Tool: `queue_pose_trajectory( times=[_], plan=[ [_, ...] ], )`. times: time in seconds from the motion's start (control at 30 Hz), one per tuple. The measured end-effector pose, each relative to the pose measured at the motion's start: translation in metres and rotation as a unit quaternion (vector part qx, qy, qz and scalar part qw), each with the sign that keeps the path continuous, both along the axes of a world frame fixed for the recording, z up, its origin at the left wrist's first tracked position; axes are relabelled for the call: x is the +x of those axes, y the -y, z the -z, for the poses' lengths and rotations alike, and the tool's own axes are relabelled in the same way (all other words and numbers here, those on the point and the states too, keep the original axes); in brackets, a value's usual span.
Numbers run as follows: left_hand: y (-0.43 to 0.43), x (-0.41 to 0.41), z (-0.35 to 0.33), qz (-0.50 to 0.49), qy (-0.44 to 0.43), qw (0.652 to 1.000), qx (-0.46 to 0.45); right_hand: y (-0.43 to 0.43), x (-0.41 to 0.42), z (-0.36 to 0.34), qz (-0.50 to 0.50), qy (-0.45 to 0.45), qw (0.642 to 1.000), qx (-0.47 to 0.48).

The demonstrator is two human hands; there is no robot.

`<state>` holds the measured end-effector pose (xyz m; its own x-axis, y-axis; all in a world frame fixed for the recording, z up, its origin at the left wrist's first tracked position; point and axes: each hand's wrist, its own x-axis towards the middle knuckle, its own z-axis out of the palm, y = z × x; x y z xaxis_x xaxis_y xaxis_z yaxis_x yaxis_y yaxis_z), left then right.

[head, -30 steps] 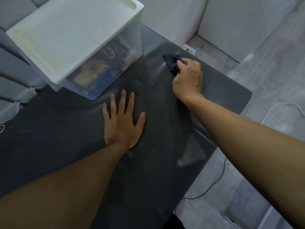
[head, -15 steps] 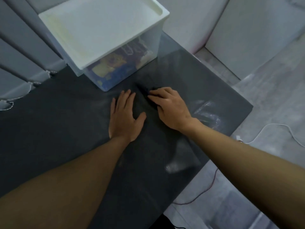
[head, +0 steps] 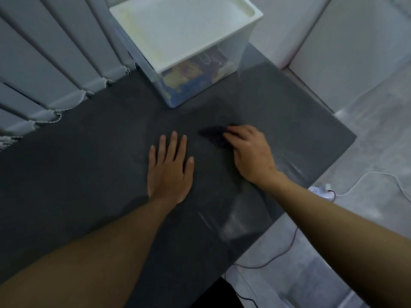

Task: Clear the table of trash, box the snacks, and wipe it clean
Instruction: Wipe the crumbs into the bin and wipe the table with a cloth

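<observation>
Both hands are resting on the counter [head: 77,156]: left hand [head: 170,172] flat, fingers straight, right hand [head: 251,156] gripping a dark cloth [head: 213,135] near the snack box [head: 184,36]; wiping wider is risking a knock to it

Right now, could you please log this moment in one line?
wiping | right hand grips cloth on table | left hand flat on table | box lidded

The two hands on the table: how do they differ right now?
The left hand lies flat with fingers straight; the right hand has curled fingers. The left hand holds nothing; the right hand grips a dark cloth. Both rest on the dark table.
</observation>
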<state>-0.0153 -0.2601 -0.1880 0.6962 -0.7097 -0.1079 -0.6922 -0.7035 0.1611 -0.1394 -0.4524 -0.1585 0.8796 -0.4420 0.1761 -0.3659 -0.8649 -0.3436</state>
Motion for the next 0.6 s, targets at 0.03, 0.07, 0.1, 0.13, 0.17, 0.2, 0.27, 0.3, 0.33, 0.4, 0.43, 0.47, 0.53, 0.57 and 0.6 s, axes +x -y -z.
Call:
queue_pose_trajectory(
  times=[0.03,0.07,0.1,0.13,0.17,0.2,0.27,0.3,0.33,0.4,0.43,0.47,0.53,0.57,0.6],
  plan=[
    [0.001,0.001,0.001,0.002,0.005,1.0,0.003,0.004,-0.002,-0.001,0.078,0.005,0.997,0.015],
    [0.003,0.001,0.001,-0.002,0.006,1.0,0.005,0.003,-0.003,-0.002,0.14,0.003,0.99,0.032],
    [0.006,0.0,0.0,-0.008,0.006,1.0,0.0,-0.001,-0.005,-0.002,0.159,0.002,0.987,0.038],
    [0.009,-0.001,-0.001,-0.016,0.002,1.0,-0.007,-0.008,-0.009,-0.001,0.138,0.003,0.99,0.036],
    [0.012,-0.003,-0.003,-0.026,-0.002,1.0,-0.016,-0.015,-0.016,0.0,0.086,0.008,0.996,0.03],
    [0.015,-0.003,-0.006,-0.035,-0.006,0.999,-0.027,-0.019,-0.024,0.001,0.018,0.013,1.0,0.022],
    [0.022,-0.002,-0.01,-0.044,-0.018,0.998,-0.051,-0.012,-0.043,-0.001,-0.087,-0.003,0.996,0.006],
    [0.026,-0.002,-0.013,-0.037,-0.02,0.998,-0.055,-0.002,-0.05,-0.001,-0.103,-0.012,0.995,-0.008],
    [0.032,-0.003,-0.014,-0.024,-0.02,0.998,-0.054,0.009,-0.057,-0.001,-0.083,-0.015,0.996,-0.021],
    [0.048,-0.007,-0.014,0.003,-0.027,0.999,-0.045,0.028,-0.067,0.0,0.056,-0.009,0.998,-0.017],
    [0.056,-0.01,-0.013,0.009,-0.031,0.999,-0.035,0.032,-0.069,0.0,0.146,-0.003,0.989,0.006],
    [0.063,-0.013,-0.01,0.011,-0.027,0.999,-0.02,0.031,-0.068,0.0,0.216,0.003,0.976,0.027],
    [0.068,-0.017,-0.004,0.014,0.004,1.0,0.022,0.019,-0.065,0.002,0.241,0.018,0.969,0.041],
    [0.068,-0.017,-0.002,0.015,0.019,0.999,0.036,0.012,-0.066,0.003,0.2,0.024,0.979,0.037],
    [0.068,-0.016,0.0,0.014,0.027,0.999,0.044,0.008,-0.069,0.005,0.136,0.028,0.99,0.029]
  ],
)
